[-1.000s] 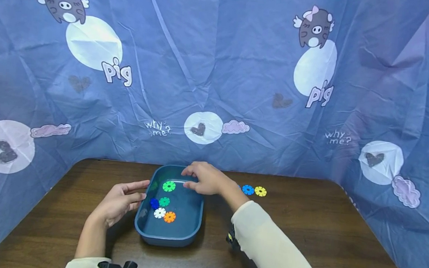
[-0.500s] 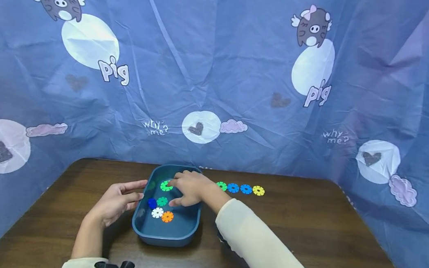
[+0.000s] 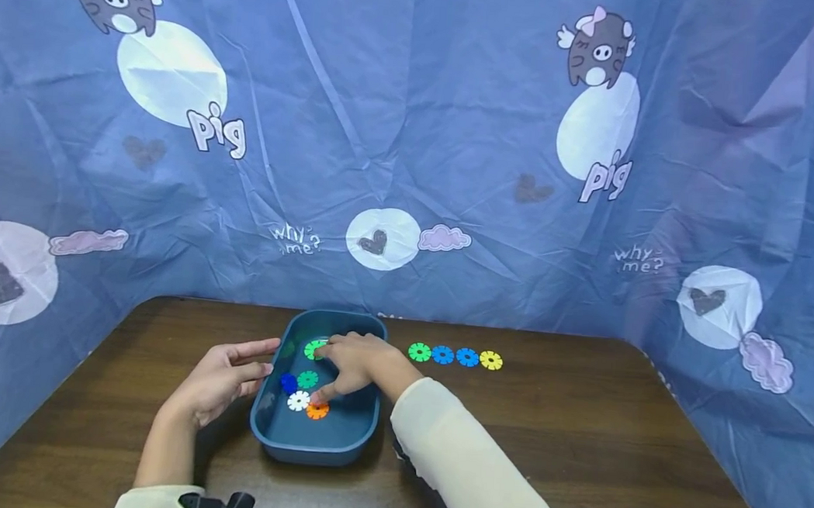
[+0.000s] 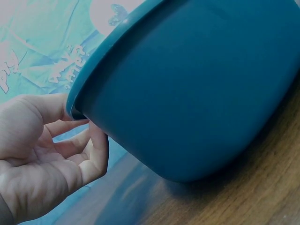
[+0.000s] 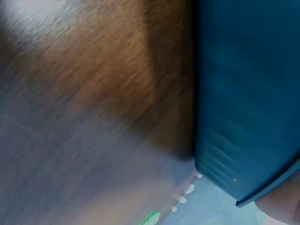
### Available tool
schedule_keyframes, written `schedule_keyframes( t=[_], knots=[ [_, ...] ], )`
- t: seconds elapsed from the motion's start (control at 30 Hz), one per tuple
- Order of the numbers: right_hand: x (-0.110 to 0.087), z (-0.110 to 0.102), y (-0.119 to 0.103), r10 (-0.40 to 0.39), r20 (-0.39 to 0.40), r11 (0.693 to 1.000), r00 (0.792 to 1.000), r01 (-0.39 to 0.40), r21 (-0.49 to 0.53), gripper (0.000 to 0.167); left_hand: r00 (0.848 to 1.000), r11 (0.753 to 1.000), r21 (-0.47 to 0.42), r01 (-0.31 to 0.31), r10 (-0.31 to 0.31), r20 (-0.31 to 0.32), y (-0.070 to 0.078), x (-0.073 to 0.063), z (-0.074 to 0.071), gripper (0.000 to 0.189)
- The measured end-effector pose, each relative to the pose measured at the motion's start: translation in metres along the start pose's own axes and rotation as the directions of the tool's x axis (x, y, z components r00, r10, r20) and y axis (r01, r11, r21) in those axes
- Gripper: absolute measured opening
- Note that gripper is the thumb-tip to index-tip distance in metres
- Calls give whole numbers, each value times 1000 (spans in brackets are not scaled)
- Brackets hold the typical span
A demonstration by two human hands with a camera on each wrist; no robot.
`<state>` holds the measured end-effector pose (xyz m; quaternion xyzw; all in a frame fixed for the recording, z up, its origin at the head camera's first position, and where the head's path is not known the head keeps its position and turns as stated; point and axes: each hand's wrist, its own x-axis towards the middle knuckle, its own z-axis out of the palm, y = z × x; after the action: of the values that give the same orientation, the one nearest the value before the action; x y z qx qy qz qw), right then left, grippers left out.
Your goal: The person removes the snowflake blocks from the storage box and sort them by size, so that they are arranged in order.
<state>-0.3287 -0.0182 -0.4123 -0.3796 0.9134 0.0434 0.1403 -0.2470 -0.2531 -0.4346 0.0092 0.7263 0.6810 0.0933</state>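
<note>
A dark blue-green plastic bin [image 3: 317,457] stands on the table with several flower-shaped plastic discs inside. My left hand [image 3: 220,382] holds the bin's left rim, and the left wrist view shows curled fingers [image 4: 96,147] under the rim's lip. My right hand [image 3: 356,366] reaches into the bin over the right rim, thumb and fingers spread apart. Its fingertips are at a bright green disc [image 3: 313,349], partly covering it, and its thumb tip is at an orange disc [image 3: 317,410]. Nearby lie a white disc [image 3: 298,401], a dark blue disc [image 3: 289,383] and a teal-green disc [image 3: 307,379].
Right of the bin, a row of discs lies on the wooden table [image 3: 543,425]: a green disc [image 3: 419,353], two blue discs [image 3: 467,357] and a yellow disc [image 3: 491,360]. A blue printed curtain [image 3: 401,129] hangs behind and around the table.
My right hand has moved left and down from the bin's far right corner to the discs inside, uncovering the row on the table. The left hand stays at the bin's left rim.
</note>
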Motion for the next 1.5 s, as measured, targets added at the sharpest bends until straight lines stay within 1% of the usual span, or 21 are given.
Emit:
schedule_keyframes(
  t=[0.17,0.37,0.57,0.63,0.73,0.83,0.9,1.1,1.23,1.37,1.5],
  knots=[
    [-1,-1,0,-3,9,1000,1000,3,-12,83,1000,1000,3,0,0,0,-1,1,1,54],
    [-3,-8,-2,-75,-5,997,997,75,-13,72,1000,1000,4,0,0,-7,-1,0,1,54],
    [-2,-9,-3,-98,-45,995,994,99,15,70,1000,1000,6,0,0,-4,0,0,2,54],
    [0,-7,-2,-109,-58,993,992,111,29,65,1000,1000,8,0,0,-6,0,0,3,54],
    [4,-2,-1,-112,-81,988,990,119,99,55,1000,1000,15,6,-6,-17,0,0,4,53],
    [8,1,2,-89,-105,978,991,106,178,48,1000,1000,16,7,-7,-22,0,1,5,53],
    [11,2,3,-70,-120,972,990,94,213,46,1000,1000,16,4,-3,-22,0,1,5,53],
    [18,5,2,-2,-133,962,991,38,269,44,1000,1000,3,-3,3,-7,1,-1,4,55],
    [23,11,-2,46,-151,955,987,1,296,43,1000,1000,2,8,-8,0,2,-1,1,56],
    [27,16,-5,75,-177,938,981,-9,347,40,1000,1000,4,12,-12,6,1,-2,0,57],
    [28,17,-4,96,-184,919,978,-16,394,37,1000,1000,5,0,0,13,1,-2,2,57]
  ],
)
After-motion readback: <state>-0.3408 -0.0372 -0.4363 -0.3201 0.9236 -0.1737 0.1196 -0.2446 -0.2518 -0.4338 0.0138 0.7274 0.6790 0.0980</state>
